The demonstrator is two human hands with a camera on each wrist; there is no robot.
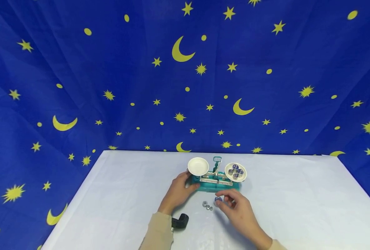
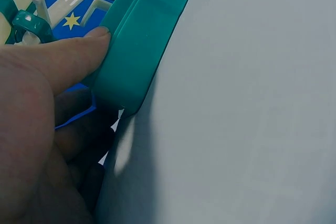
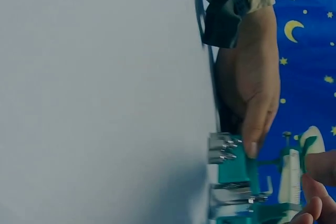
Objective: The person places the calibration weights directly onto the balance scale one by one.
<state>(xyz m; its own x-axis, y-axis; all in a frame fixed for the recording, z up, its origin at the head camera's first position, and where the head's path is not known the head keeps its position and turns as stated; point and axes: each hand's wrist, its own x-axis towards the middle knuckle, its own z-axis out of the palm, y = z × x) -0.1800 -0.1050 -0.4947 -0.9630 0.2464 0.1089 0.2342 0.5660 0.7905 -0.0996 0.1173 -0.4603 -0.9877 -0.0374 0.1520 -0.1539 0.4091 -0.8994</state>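
Note:
A teal balance scale (image 1: 216,188) stands on the table, labelled "student balance" in the left wrist view. My left hand (image 1: 179,190) grips the left end of its base, thumb (image 2: 86,51) on the edge and the other fingers round the end. The left white pan (image 1: 198,167) holds nothing; several metal weights (image 1: 235,171) sit in the right white pan (image 1: 240,177). My right hand (image 1: 237,211) hovers over a large weight (image 3: 226,193) in front of the base. Its thumb and fingers are loosely bent, above the weight's knob in the right wrist view.
Three smaller metal weights (image 1: 208,207) stand left of the large one on the white table (image 1: 297,201). A black camera mount (image 1: 180,221) sits at my left wrist. Behind the table hangs a blue cloth (image 1: 203,121) with yellow stars and moons.

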